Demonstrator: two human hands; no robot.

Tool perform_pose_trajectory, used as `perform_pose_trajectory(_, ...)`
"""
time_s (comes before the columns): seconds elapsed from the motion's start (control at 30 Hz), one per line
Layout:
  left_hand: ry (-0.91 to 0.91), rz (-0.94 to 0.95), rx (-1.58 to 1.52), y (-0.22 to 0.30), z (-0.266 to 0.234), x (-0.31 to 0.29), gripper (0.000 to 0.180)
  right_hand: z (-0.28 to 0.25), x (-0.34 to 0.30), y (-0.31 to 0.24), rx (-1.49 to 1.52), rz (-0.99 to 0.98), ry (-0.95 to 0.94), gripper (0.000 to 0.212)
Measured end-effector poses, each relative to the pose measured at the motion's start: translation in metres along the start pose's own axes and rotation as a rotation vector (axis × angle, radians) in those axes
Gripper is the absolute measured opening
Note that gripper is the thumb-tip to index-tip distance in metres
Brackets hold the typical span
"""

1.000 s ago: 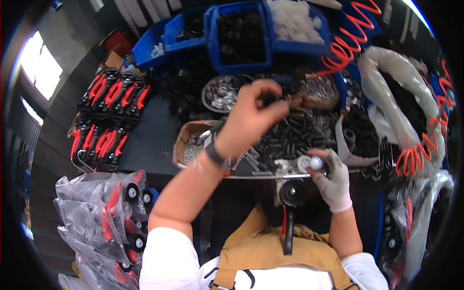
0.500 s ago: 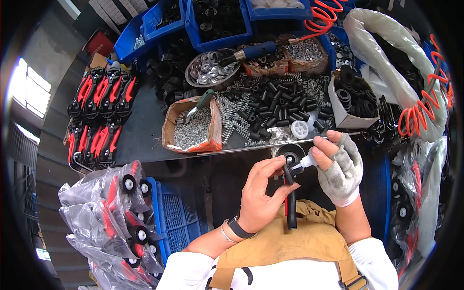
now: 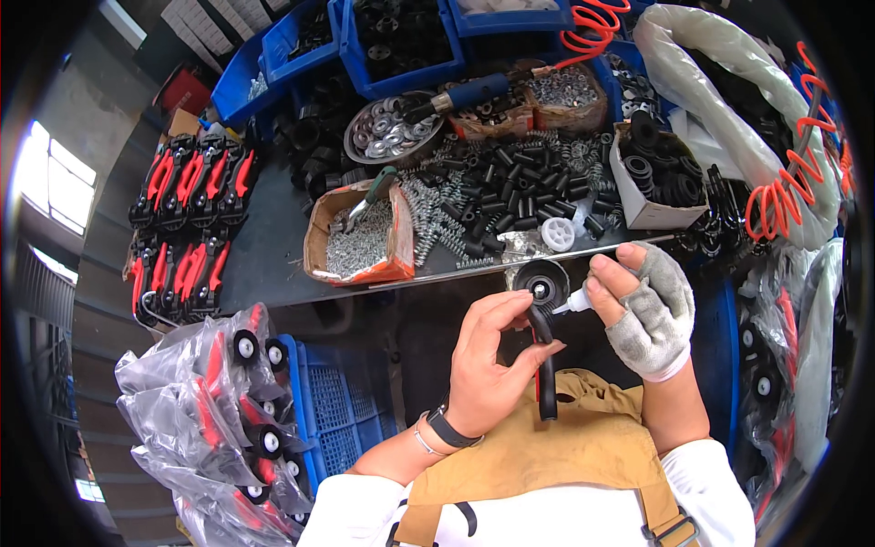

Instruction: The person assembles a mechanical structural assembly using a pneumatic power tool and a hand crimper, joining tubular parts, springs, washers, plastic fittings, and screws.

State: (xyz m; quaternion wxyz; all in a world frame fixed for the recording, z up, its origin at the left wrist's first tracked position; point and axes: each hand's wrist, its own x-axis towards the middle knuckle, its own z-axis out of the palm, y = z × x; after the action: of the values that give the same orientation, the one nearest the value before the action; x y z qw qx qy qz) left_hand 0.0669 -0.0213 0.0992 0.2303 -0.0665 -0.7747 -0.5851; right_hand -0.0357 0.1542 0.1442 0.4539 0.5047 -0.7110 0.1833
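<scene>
Your left thumb and fingers (image 3: 492, 360) pinch a black-and-red handle (image 3: 548, 392), hanging just below their tips; your gloved right hand (image 3: 649, 314) grips a white nozzle bottle (image 3: 575, 300) beside them. Beyond your fingers, the dark workbench (image 3: 260, 251) bears coil springs (image 3: 442, 223) and a white spoked wheel (image 3: 557, 234); far left glows a window (image 3: 60, 173).

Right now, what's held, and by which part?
Left hand: black handle, near its upper end. Right hand: white bottle, by its body.
</scene>
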Motion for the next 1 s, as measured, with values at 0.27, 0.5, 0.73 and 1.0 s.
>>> perform_pose_trajectory(0.27,0.017,0.081,0.159,0.004,-0.001,0.003,0.054,-0.003,0.002,0.000,0.002,-0.015,-0.008,0.024)
perform_pose_trajectory(0.5,0.005,0.022,0.068,0.000,0.001,0.002,0.053,-0.004,-0.001,0.001,-0.006,-0.008,-0.004,0.026)
perform_pose_trajectory(0.73,-0.064,-0.549,-0.658,-0.011,-0.001,0.001,0.031,-0.003,-0.001,0.000,0.036,-0.032,0.005,0.027)
perform_pose_trajectory(1.0,-0.062,-0.727,-0.860,-0.011,0.001,0.004,0.026,-0.004,-0.003,-0.002,0.040,-0.013,-0.014,0.026)
